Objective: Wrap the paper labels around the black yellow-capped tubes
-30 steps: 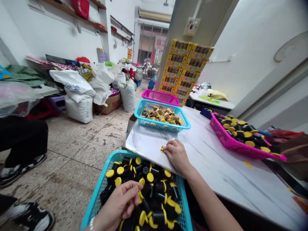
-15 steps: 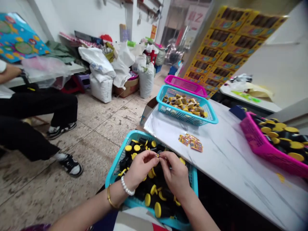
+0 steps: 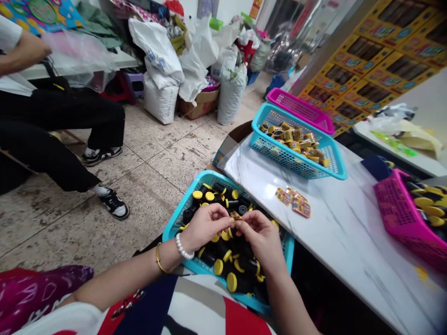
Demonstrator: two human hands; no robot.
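Note:
My left hand [image 3: 206,226] and my right hand [image 3: 262,236] meet fingertip to fingertip, pinching a small yellow printed label [image 3: 236,216] between them. Both are closed on it. Below them a turquoise basket [image 3: 171,222] holds many small black cylinders with yellow caps [image 3: 232,282]. To the right, a few loose printed labels [image 3: 294,201] lie on the white marbled table [image 3: 335,232]. Farther back on that table a second turquoise basket [image 3: 296,166] carries small cylinders wrapped in yellow labels [image 3: 296,142].
A magenta basket [image 3: 401,218] of yellow-capped cylinders stands at the right. Behind the far basket are another magenta basket [image 3: 300,107] and stacked yellow boxes [image 3: 363,51]. At the left sits a person in black trousers [image 3: 63,116]; white sacks [image 3: 162,88] line the floor beyond.
The view has tilted down and shifted left, so things sit farther right. My fingertips have drawn slightly apart, and more of the label shows between them.

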